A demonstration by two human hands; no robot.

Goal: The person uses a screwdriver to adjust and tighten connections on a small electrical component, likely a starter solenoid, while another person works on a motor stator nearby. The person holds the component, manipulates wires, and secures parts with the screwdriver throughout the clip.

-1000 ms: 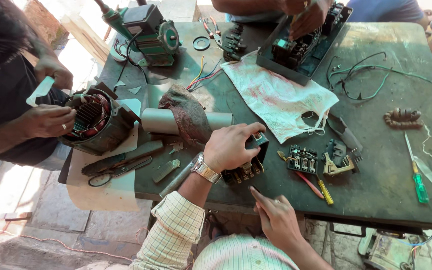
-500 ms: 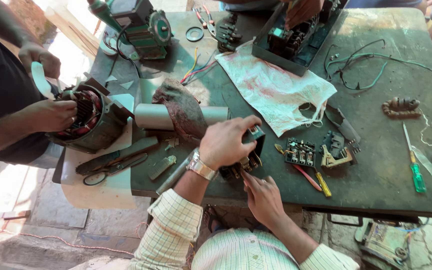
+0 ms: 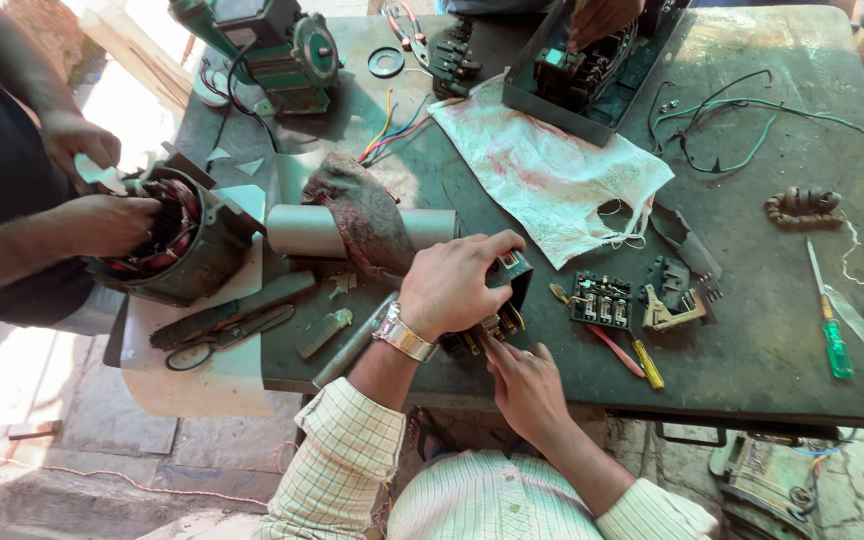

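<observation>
Right hand (image 3: 527, 385) has risen to the switch block (image 3: 500, 300), left hand's (image 3: 452, 285) grip closed over it.

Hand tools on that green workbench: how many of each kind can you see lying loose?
Screwdrivers: 3, a green-handled screwdriver, a yellow-handled screwdriver and a red-handled screwdriver
Scissors: 1, black scissors
Pliers: 1, red-handled pliers
Total: 5

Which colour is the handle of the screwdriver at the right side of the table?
Green, on the screwdriver, seen in the head view.
</observation>
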